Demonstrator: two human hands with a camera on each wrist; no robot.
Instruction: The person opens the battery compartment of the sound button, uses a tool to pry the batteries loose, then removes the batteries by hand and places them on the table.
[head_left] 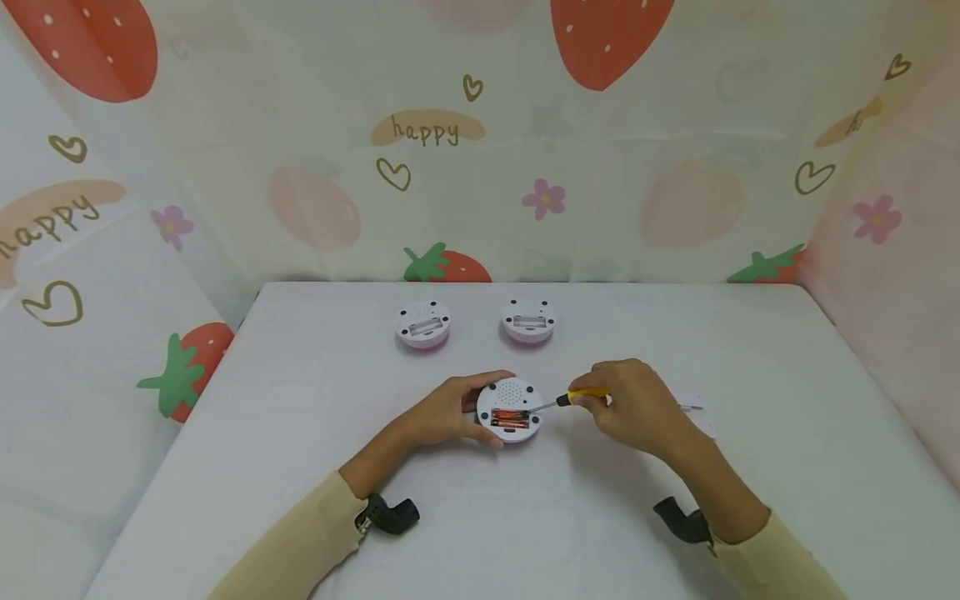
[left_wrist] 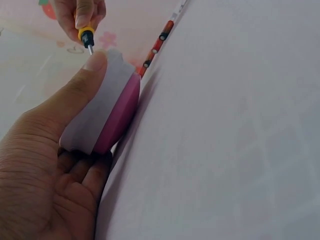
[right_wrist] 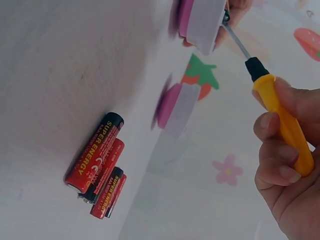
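My left hand [head_left: 448,410] holds a round white device [head_left: 510,385] by its side, thumb in front and fingers behind. Its underside faces up, showing small dark feet, a speaker grille and an uncovered battery compartment with red-and-black batteries [head_left: 510,423] inside. The left wrist view shows its magenta lower part [left_wrist: 120,117]. In my right hand [head_left: 637,408] is a yellow-handled screwdriver [right_wrist: 282,120], gripped by the handle. The screwdriver's metal shaft [head_left: 543,407] points left, with its tip at the compartment's right end; whether it touches a battery, I cannot tell.
Two similar round devices, one on the left [head_left: 423,325] and one on the right [head_left: 528,322], stand farther back with bare battery compartments. Several loose AAA batteries [right_wrist: 97,155] lie on the white table [head_left: 480,533]. Small pale pieces [head_left: 701,408] show partly behind my right hand.
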